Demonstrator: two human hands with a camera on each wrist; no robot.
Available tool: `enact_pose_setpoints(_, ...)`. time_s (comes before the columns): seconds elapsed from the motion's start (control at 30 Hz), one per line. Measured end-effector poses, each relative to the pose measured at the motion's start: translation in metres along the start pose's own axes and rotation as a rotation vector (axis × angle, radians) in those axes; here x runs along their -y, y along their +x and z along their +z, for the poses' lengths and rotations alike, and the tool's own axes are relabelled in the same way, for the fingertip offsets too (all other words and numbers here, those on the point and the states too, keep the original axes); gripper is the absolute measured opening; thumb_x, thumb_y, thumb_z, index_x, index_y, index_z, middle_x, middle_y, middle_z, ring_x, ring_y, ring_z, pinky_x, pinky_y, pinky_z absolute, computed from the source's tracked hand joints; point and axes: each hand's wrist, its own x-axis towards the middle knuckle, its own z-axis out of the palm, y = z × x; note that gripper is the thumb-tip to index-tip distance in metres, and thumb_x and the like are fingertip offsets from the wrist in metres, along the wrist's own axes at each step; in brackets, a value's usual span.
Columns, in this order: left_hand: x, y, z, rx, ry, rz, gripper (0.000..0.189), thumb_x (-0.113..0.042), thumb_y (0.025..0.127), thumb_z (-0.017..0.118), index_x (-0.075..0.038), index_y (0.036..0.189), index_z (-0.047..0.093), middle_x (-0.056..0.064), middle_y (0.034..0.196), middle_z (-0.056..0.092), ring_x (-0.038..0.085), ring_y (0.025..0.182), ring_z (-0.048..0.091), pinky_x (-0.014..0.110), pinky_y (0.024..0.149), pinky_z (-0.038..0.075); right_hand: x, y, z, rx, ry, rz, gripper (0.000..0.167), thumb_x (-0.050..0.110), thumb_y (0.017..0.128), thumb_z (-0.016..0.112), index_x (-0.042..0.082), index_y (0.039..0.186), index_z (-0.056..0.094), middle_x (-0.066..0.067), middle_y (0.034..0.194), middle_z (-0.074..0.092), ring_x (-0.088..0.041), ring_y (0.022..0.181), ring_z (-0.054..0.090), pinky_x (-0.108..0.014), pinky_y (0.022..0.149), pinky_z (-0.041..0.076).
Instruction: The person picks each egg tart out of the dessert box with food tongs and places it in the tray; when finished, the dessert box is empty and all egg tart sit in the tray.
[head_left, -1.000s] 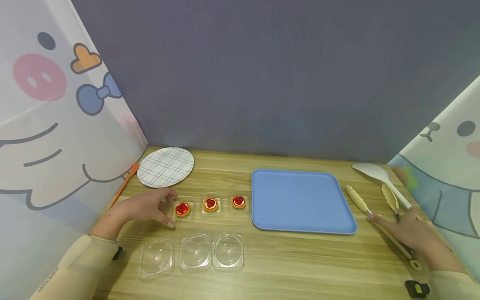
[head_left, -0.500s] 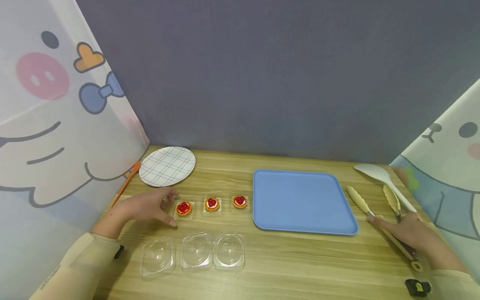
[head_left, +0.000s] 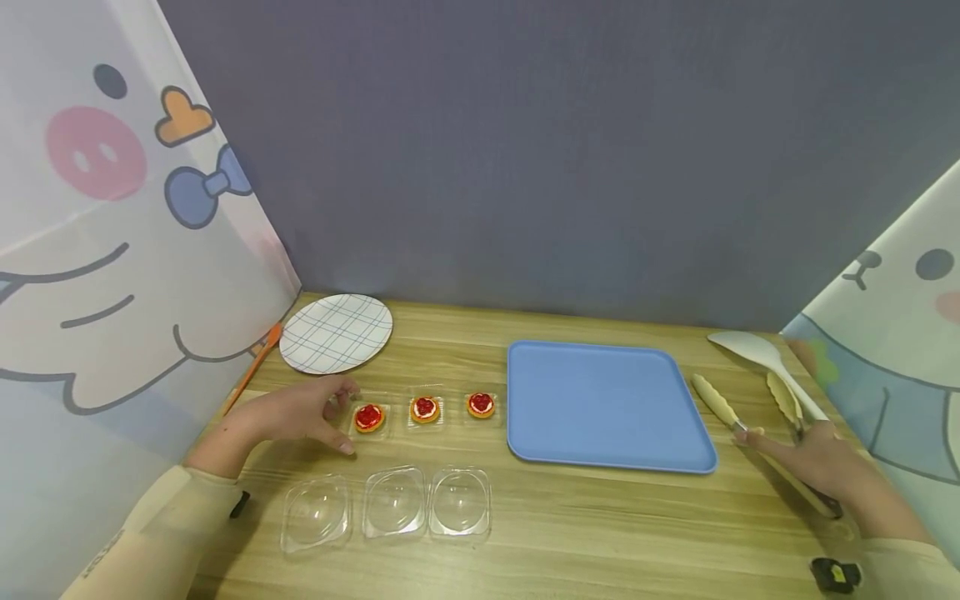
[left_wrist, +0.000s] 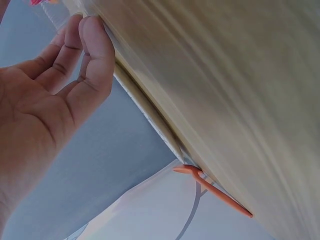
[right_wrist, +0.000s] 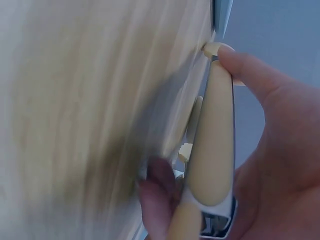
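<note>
My left hand is at the left, fingers loosely bent and holding nothing. Its thumb and fingers lie beside the leftmost red-topped tart; whether they touch the clear base under it cannot be told. To the right, in a row, sit a middle tart and a right tart, each on a clear plastic base. My right hand grips a pair of cream-tipped tongs. In the right wrist view the thumb lies on the cream handle and the fingers curl beneath it. The tong arms stand apart.
Three clear domed lids, left, middle and right, lie nearer me. A blue tray stands at centre right. Behind the tongs lies a white ladle-like spoon. A checked plate and an orange stick-like utensil are far left.
The ring at the tongs' handle end, visible earlier below my right hand, is now hard to make out. My left hand stays by the leftmost tart. The head view has shifted slightly.
</note>
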Motion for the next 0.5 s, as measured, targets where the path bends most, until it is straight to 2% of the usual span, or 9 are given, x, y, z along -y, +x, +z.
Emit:
enact_pose_setpoints(0.13, -0.0009, -0.0003, -0.0003, 0.003, -0.006, 0.004, 0.092, -0.044, 0.074, 0.098, 0.0, 0.143, 0.054, 0.009, 0.126, 0.067, 0.024, 0.111, 0.065, 0.044, 0.096, 0.055, 0.0019, -0.0008, -0.0022, -0.014, 0.014, -0.032, 0.129, 0.074, 0.101, 0.045, -0.045, 0.136, 0.014, -0.069, 0.136, 0.021, -0.077, 0.114, 0.054, -0.066, 0.084, 0.059)
enact_pose_setpoints(0.17, -0.001, -0.0004, -0.0004, 0.003, -0.006, 0.007, 0.092, -0.043, 0.074, 0.098, 0.001, 0.142, 0.054, 0.009, 0.126, 0.067, 0.024, 0.111, 0.065, 0.044, 0.096, 0.055, 0.002, -0.0014, -0.0022, -0.014, 0.031, -0.036, 0.128, 0.074, 0.102, 0.046, -0.044, 0.138, 0.012, -0.069, 0.134, 0.027, -0.073, 0.106, 0.06, -0.063, 0.08, 0.06)
enact_pose_setpoints(0.2, -0.0012, -0.0004, -0.0005, 0.004, -0.006, 0.011, 0.092, -0.042, 0.075, 0.098, 0.001, 0.142, 0.054, 0.01, 0.126, 0.067, 0.025, 0.11, 0.065, 0.044, 0.096, 0.055, 0.0022, -0.002, -0.002, -0.012, 0.045, -0.04, 0.128, 0.073, 0.102, 0.045, -0.044, 0.139, 0.009, -0.07, 0.134, 0.027, -0.071, 0.101, 0.062, -0.06, 0.078, 0.061)
enact_pose_setpoints(0.27, -0.0019, -0.0003, -0.0006, 0.003, -0.007, 0.005, 0.091, -0.042, 0.074, 0.098, 0.001, 0.142, 0.054, 0.01, 0.126, 0.067, 0.025, 0.111, 0.065, 0.044, 0.096, 0.055, 0.0022, -0.0028, -0.0012, -0.01, 0.083, -0.042, 0.128, 0.072, 0.103, 0.044, -0.043, 0.141, 0.001, -0.067, 0.126, 0.038, -0.055, 0.086, 0.066, -0.052, 0.069, 0.06)
enact_pose_setpoints(0.3, -0.0022, -0.0003, -0.0006, 0.001, -0.005, 0.003, 0.091, -0.042, 0.074, 0.098, 0.001, 0.142, 0.054, 0.01, 0.125, 0.067, 0.025, 0.111, 0.065, 0.045, 0.097, 0.055, 0.0017, -0.0026, -0.0008, -0.003, 0.108, -0.037, 0.13, 0.072, 0.103, 0.044, -0.042, 0.141, -0.004, -0.06, 0.114, 0.049, -0.044, 0.076, 0.065, -0.047, 0.063, 0.058)
enact_pose_setpoints(0.37, -0.0024, -0.0001, -0.0005, 0.002, -0.001, 0.0, 0.091, -0.042, 0.075, 0.098, 0.001, 0.143, 0.054, 0.01, 0.126, 0.067, 0.025, 0.111, 0.065, 0.044, 0.096, 0.055, 0.0016, -0.0027, -0.0002, 0.003, 0.151, -0.021, 0.132, 0.073, 0.103, 0.044, -0.041, 0.141, -0.01, -0.036, 0.092, 0.056, -0.022, 0.065, 0.053, -0.037, 0.053, 0.05)
enact_pose_setpoints(0.4, -0.0027, 0.0, -0.0003, 0.002, -0.001, -0.003, 0.091, -0.042, 0.075, 0.098, 0.001, 0.143, 0.054, 0.01, 0.126, 0.067, 0.025, 0.111, 0.065, 0.044, 0.097, 0.055, 0.002, -0.003, -0.0001, 0.002, 0.164, -0.013, 0.132, 0.074, 0.102, 0.045, -0.041, 0.141, -0.009, -0.027, 0.083, 0.056, -0.019, 0.062, 0.05, -0.035, 0.052, 0.048)
enact_pose_setpoints(0.47, -0.0029, 0.0004, 0.0005, 0.003, -0.005, -0.004, 0.091, -0.041, 0.075, 0.098, 0.001, 0.143, 0.054, 0.01, 0.126, 0.066, 0.025, 0.112, 0.065, 0.045, 0.097, 0.055, 0.0026, -0.003, 0.0005, -0.009, 0.192, 0.004, 0.125, 0.074, 0.102, 0.048, -0.037, 0.143, 0.007, -0.004, 0.068, 0.047, -0.013, 0.052, 0.041, -0.032, 0.047, 0.044)
enact_pose_setpoints(0.5, -0.0029, 0.0006, 0.0009, 0.004, -0.005, 0.0, 0.09, -0.041, 0.075, 0.098, 0.001, 0.142, 0.054, 0.011, 0.127, 0.066, 0.025, 0.112, 0.065, 0.045, 0.097, 0.055, 0.0027, -0.0027, 0.0007, -0.018, 0.195, 0.008, 0.119, 0.074, 0.101, 0.049, -0.034, 0.14, 0.016, 0.001, 0.066, 0.043, -0.012, 0.051, 0.039, -0.032, 0.047, 0.044)
